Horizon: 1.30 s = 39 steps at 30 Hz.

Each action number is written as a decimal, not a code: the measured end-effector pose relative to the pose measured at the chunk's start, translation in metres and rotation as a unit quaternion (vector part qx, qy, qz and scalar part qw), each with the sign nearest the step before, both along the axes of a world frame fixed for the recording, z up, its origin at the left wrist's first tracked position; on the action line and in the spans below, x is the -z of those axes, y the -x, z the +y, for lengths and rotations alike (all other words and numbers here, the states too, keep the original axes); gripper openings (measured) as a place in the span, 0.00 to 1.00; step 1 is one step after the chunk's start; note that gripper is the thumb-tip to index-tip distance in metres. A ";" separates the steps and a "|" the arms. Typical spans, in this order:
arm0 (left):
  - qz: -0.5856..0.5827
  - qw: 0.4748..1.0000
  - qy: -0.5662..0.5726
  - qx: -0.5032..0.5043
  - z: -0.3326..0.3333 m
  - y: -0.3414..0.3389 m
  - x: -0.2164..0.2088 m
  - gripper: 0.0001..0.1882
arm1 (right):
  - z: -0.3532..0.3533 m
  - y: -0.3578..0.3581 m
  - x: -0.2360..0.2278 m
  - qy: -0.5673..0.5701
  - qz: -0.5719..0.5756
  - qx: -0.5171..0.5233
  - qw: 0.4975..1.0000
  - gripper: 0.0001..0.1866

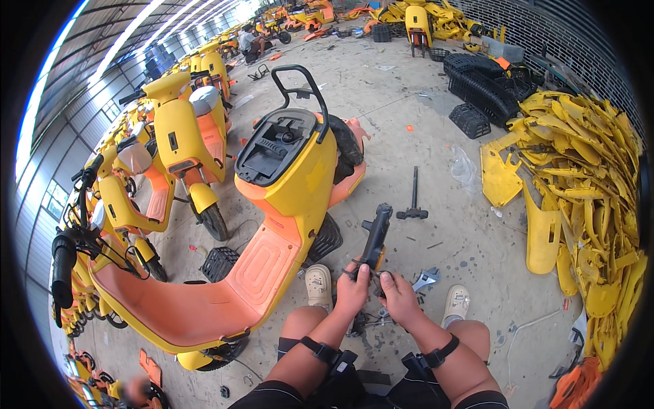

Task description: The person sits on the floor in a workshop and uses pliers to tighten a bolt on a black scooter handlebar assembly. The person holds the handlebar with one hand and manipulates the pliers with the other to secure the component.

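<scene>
My left hand point(353, 292) is closed round the lower end of a black tubular part point(376, 238), which tilts up and away from me. Close beside it, my right hand point(400, 300) is closed, thumb and fingers at a small dark piece near the part's lower end. What that piece is, I cannot make out. An adjustable wrench point(427, 277) lies on the floor just right of my right hand. Farther off lies a black T-shaped steering stem point(414, 199). Small dark parts lie on the floor below my hands.
A yellow and orange scooter point(276, 235) with its seat off stands close on my left, more scooters point(178, 133) behind it. Yellow body panels point(579, 184) are heaped at right, near black baskets point(470, 120). A person point(250, 44) crouches far back.
</scene>
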<state>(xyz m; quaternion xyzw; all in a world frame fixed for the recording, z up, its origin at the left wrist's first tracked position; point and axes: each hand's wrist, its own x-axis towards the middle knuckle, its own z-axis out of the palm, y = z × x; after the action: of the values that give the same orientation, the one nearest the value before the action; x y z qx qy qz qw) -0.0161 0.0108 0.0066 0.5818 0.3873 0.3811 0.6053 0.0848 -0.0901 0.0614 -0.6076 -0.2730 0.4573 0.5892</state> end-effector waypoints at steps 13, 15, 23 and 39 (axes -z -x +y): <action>0.010 0.998 -0.042 -0.034 -0.006 0.003 -0.008 0.20 | 0.000 0.006 -0.004 0.012 0.015 -0.029 0.999 0.24; 0.013 0.998 -0.046 -0.039 -0.003 0.003 0.003 0.21 | 0.000 0.006 -0.004 0.009 0.021 -0.028 0.999 0.24; -0.005 0.999 -0.029 -0.035 0.003 0.001 0.019 0.27 | 0.002 0.005 0.002 0.000 0.026 -0.010 1.000 0.24; -0.006 0.998 -0.050 -0.040 0.000 -0.006 0.002 0.32 | 0.006 0.004 -0.015 -0.014 0.079 -0.018 0.997 0.22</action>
<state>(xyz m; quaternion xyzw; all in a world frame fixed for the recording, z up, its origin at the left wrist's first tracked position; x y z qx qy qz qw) -0.0100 0.0104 0.0049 0.5934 0.3871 0.4271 0.5618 0.0807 -0.0843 0.0765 -0.5560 -0.2434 0.5105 0.6091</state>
